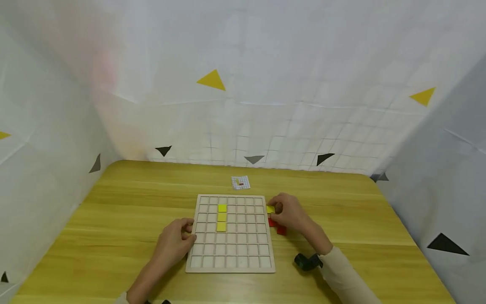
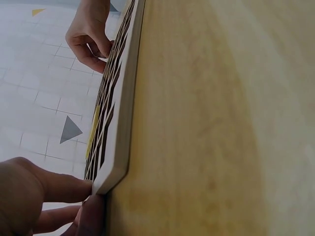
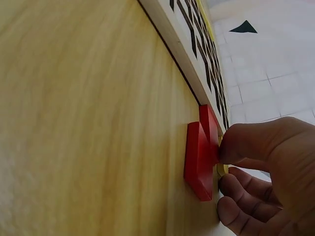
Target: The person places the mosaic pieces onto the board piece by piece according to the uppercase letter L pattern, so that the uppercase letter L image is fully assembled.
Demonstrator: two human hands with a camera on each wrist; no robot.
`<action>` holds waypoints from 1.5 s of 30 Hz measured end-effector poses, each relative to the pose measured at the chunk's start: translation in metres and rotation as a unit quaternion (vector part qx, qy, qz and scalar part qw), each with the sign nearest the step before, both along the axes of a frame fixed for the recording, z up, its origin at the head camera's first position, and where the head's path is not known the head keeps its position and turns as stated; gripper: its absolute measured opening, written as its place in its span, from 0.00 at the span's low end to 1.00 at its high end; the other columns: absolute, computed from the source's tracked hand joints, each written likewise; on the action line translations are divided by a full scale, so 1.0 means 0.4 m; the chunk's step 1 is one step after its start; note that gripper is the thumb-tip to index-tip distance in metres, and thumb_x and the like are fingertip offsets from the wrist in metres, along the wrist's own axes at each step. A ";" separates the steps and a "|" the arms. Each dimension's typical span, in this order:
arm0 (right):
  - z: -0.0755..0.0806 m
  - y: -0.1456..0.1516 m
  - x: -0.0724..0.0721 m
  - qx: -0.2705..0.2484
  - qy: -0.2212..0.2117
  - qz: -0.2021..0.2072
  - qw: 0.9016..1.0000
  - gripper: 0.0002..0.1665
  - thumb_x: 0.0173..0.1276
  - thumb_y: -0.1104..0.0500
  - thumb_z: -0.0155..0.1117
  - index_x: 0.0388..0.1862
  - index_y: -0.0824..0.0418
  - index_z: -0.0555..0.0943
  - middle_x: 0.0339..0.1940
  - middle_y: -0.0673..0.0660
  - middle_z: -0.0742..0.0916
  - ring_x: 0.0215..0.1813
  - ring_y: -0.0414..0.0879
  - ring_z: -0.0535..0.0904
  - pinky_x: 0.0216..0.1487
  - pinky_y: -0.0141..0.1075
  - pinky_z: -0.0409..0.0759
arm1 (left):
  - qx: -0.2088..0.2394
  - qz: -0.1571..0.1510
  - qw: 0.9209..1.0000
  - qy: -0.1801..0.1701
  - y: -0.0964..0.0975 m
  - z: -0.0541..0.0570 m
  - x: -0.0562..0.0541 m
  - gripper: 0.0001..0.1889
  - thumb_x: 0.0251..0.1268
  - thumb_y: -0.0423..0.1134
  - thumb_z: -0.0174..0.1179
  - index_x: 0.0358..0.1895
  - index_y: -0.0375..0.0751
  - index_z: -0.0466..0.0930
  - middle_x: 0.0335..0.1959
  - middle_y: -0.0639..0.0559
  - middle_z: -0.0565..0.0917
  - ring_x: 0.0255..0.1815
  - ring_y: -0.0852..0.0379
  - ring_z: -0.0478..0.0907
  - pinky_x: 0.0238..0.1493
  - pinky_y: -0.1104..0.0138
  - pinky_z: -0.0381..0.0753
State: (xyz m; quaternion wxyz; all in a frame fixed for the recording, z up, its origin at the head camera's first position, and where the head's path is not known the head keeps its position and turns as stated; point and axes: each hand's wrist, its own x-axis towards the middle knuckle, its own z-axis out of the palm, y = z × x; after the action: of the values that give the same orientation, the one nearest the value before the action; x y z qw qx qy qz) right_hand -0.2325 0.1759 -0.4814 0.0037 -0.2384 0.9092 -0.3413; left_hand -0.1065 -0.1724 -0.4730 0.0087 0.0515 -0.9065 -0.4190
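Note:
A light wooden grid board [image 1: 231, 269] lies flat on the table. Three yellow square tiles [image 1: 222, 217] sit in one column of its cells. At the board's left edge, my left hand [image 1: 172, 240] holds the frame, thumb and fingers against the rim. My right hand [image 1: 290, 211] is just past the right edge, its thumb and fingers curled about a loose yellow tile [image 1: 270, 209]. The right wrist view shows that yellow tile [image 3: 221, 168] partly hidden by the thumb. Two red tiles [image 3: 198, 162] lie beside it, one overlapping the other in this view.
A small printed card [image 1: 241, 182] with a grid pattern lies behind the board. The wooden table [image 1: 133, 202] is bordered by white sheets [image 1: 243, 105] at the back and sides. A black strap device [image 1: 307, 262] is at the right wrist.

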 end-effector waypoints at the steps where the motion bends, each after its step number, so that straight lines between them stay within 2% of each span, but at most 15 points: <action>1: 0.000 0.000 -0.001 0.002 0.000 0.002 1.000 0.16 0.53 0.68 0.74 0.42 0.62 0.87 0.34 0.53 0.81 0.32 0.42 0.75 0.32 0.35 0.77 | -0.001 0.001 1.000 0.001 0.000 0.000 0.000 0.22 0.58 0.30 0.69 0.58 0.33 0.80 0.39 0.51 0.80 0.35 0.58 0.79 0.36 0.64 0.79; 14: 0.009 0.007 0.004 -0.001 0.020 0.005 1.000 0.16 0.52 0.69 0.74 0.41 0.64 0.87 0.34 0.54 0.82 0.32 0.41 0.76 0.31 0.35 0.78 | 0.003 0.004 1.000 -0.002 0.002 0.000 -0.001 0.22 0.57 0.30 0.69 0.58 0.33 0.80 0.39 0.51 0.80 0.35 0.58 0.78 0.35 0.65 0.79; 27: 0.040 0.006 0.013 -0.005 0.035 0.020 0.999 0.15 0.51 0.69 0.72 0.41 0.65 0.87 0.33 0.56 0.81 0.29 0.43 0.74 0.30 0.36 0.76 | 0.004 0.004 1.000 -0.001 0.004 0.002 0.000 0.22 0.58 0.30 0.69 0.57 0.32 0.80 0.39 0.50 0.81 0.35 0.58 0.79 0.35 0.64 0.79; 39: 0.066 -0.020 0.028 -0.002 0.035 0.032 0.999 0.17 0.51 0.67 0.74 0.43 0.63 0.87 0.35 0.51 0.81 0.32 0.43 0.76 0.32 0.35 0.78 | 0.003 0.004 1.000 0.006 0.002 0.002 0.002 0.22 0.57 0.30 0.69 0.56 0.33 0.81 0.38 0.51 0.80 0.35 0.58 0.79 0.36 0.64 0.79; 45: 0.074 -0.037 0.036 -0.001 0.029 0.046 0.999 0.17 0.51 0.68 0.72 0.43 0.63 0.88 0.35 0.52 0.80 0.32 0.45 0.76 0.31 0.35 0.78 | 0.005 0.000 1.000 0.008 0.003 0.004 0.003 0.22 0.57 0.30 0.69 0.57 0.32 0.81 0.38 0.51 0.81 0.35 0.58 0.79 0.36 0.64 0.79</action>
State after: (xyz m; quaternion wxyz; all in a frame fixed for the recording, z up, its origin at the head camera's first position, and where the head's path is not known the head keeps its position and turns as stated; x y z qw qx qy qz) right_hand -0.2180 0.1612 -0.4519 -0.0071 -0.2901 0.8966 -0.3346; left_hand -0.1053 -0.1712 -0.4714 0.0153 0.0486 -0.9045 -0.4234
